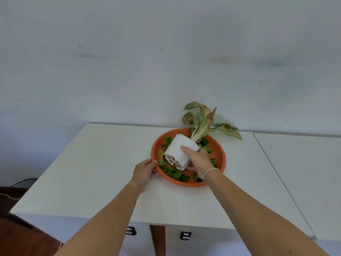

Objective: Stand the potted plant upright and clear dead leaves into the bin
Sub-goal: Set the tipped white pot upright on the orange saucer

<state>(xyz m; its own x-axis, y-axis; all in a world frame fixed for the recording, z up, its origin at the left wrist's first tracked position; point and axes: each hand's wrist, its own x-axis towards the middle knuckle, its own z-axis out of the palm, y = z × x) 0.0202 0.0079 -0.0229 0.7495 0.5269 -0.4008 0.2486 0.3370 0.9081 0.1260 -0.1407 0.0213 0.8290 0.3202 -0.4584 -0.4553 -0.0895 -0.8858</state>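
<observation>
A white plant pot (178,147) lies tipped on its side in an orange saucer (220,159), its perforated base facing me. The plant (203,122) with pale green and browning leaves points away toward the wall. Several small green leaves (175,173) are scattered across the saucer around the pot. My right hand (198,159) grips the pot's side from the right. My left hand (145,171) holds the saucer's near-left rim. No bin is in view.
The saucer rests on a white table (92,163) set against a pale wall (129,61). A second white tabletop (304,172) adjoins it on the right. Dark wooden floor (22,237) and a cable show at lower left.
</observation>
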